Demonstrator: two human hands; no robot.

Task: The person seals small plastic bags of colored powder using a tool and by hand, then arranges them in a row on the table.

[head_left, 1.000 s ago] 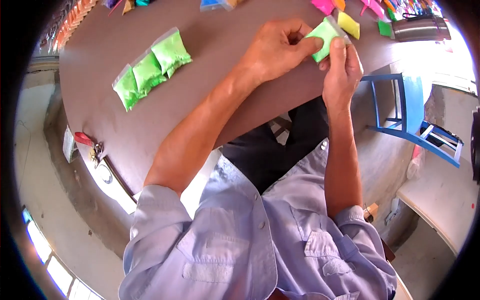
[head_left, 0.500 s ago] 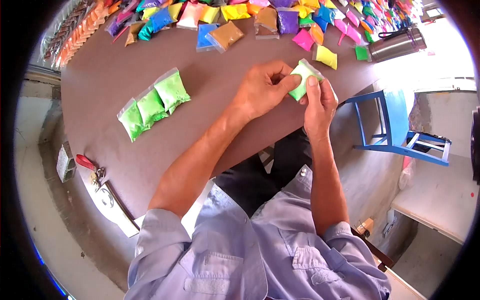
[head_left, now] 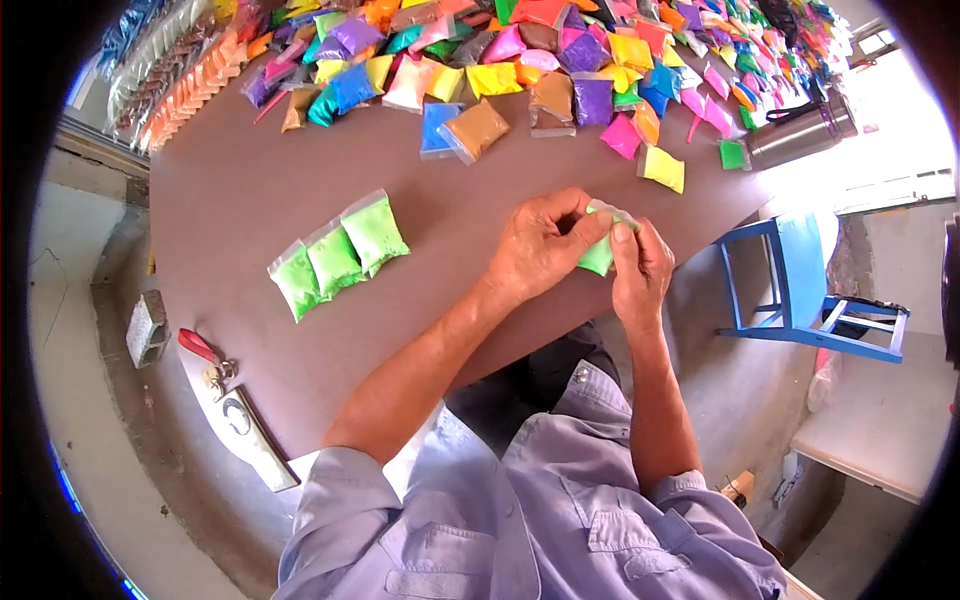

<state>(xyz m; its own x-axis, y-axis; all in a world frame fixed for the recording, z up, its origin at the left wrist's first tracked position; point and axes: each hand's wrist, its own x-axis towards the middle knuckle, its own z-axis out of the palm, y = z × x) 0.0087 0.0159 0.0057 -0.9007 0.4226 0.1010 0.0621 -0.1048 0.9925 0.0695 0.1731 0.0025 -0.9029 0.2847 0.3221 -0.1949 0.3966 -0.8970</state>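
Both hands pinch a small clear plastic bag of light green stuff (head_left: pixel 597 258) above the right part of the brown table (head_left: pixel 450 330). My left hand (head_left: pixel 545 245) grips its left upper side between thumb and fingers. At the opposite upper edge, the thumb and fingers of my right hand (head_left: pixel 643 265) are closed on the bag. Fingers hide part of its top. To the left, three similar bags lie overlapping in a slanted row: a left bag (head_left: pixel 296 281), a middle bag (head_left: pixel 334 256) and an upper right bag (head_left: pixel 377 234).
Many coloured bags (head_left: pixel 540 45) are heaped along the far side. A yellow bag (head_left: pixel 661 169) and a metal flask (head_left: pixel 800 135) lie at the right. Keys with a red strap (head_left: pixel 200 347) and a white case (head_left: pixel 250 430) rest at the left edge. A blue chair (head_left: pixel 795 270) stands right.
The view has shifted, so the table and its things appear lower. My fingers have moved along the green bag's top edge, and both hands still hold it.
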